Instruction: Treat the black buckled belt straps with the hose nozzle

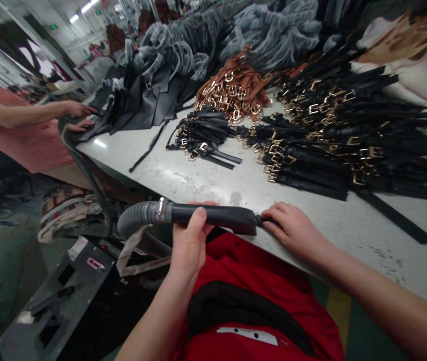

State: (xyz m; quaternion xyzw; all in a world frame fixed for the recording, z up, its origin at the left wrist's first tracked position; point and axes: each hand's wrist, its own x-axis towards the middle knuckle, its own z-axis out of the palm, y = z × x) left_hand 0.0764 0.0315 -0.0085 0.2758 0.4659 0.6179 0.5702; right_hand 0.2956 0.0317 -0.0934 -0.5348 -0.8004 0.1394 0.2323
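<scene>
My left hand [194, 235] is wrapped round a black hose nozzle [221, 216], its thumb lying on top. A grey corrugated hose joins the nozzle at a metal clamp [161, 209]. At the nozzle's flattened mouth, my right hand [292, 228] pinches a small black strap [268, 220]; most of the strap is hidden by the fingers and the nozzle. Beyond the hands lies a small bunch of black buckled straps [213, 131]. To its right spreads a larger heap of black straps [318, 165] with gold-coloured buckles.
Brown buckled straps [232, 87] are piled farther back on the white table [198, 175]. Black leather pieces and wrapped grey straps [269, 30] lie behind. At left, a person in a pink top [10, 115] handles black material. A dark metal box [66, 296] stands below the table.
</scene>
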